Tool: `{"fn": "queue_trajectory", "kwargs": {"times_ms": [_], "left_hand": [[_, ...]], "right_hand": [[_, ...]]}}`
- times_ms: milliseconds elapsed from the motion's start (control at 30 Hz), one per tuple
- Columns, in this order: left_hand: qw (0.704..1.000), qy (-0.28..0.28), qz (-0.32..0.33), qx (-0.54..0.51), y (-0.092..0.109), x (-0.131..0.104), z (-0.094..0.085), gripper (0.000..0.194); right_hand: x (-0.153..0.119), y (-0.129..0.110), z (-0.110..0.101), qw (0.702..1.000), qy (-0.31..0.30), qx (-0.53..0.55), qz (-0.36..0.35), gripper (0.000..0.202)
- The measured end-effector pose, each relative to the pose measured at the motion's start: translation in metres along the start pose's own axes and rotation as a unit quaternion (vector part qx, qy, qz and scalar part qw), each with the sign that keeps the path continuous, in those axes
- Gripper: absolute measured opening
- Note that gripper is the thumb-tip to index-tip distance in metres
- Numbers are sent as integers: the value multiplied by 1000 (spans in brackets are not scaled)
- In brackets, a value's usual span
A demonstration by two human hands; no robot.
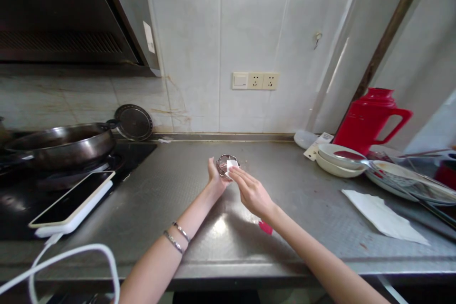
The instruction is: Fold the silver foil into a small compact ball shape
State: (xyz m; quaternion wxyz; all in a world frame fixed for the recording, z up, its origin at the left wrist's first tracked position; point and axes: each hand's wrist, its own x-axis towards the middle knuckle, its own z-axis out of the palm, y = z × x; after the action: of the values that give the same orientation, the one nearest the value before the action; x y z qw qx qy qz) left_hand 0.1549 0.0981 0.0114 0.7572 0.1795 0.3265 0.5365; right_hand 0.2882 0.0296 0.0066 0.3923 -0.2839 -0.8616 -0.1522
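Note:
Near the middle of the metal counter, my left hand (215,174) is wrapped round a small round dark-rimmed object (223,163), which looks like a little bowl or strainer. My right hand (252,191) pinches a small piece of white paper (232,165) against the inside of that object. The fingertips of both hands are close together there. A small red item (265,227) lies on the counter below my right wrist, partly beside the forearm.
A pan (67,145) sits on the stove at the left, with a phone (73,199) and white cable in front. At the right are a red thermos (363,121), stacked bowls (337,164), plates with utensils (406,180) and a white paper sheet (384,216).

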Motion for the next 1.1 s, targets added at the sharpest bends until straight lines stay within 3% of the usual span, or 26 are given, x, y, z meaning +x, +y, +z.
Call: {"fn": "queue_trajectory", "kwargs": {"times_ms": [67,233,533,700,800,1100], "left_hand": [[999,22,46,-2,-1,0,2,61],[997,27,76,6,-3,-1,3,59],[997,-9,58,53,-6,-5,4,70],[995,-27,22,90,-6,-11,7,72],[992,-33,32,120,-6,-14,9,69],[981,-90,39,169,-6,-12,9,75]], "right_hand": [[1,-3,2,1000,-2,-5,-8,52],[5,-2,4,998,-14,-14,-61,48],[12,11,0,990,-44,-37,-133,41],[21,31,-6,981,-63,-29,-184,37],[28,44,-11,974,-72,-36,-213,34],[38,63,-24,979,-99,-24,-177,35]]}}
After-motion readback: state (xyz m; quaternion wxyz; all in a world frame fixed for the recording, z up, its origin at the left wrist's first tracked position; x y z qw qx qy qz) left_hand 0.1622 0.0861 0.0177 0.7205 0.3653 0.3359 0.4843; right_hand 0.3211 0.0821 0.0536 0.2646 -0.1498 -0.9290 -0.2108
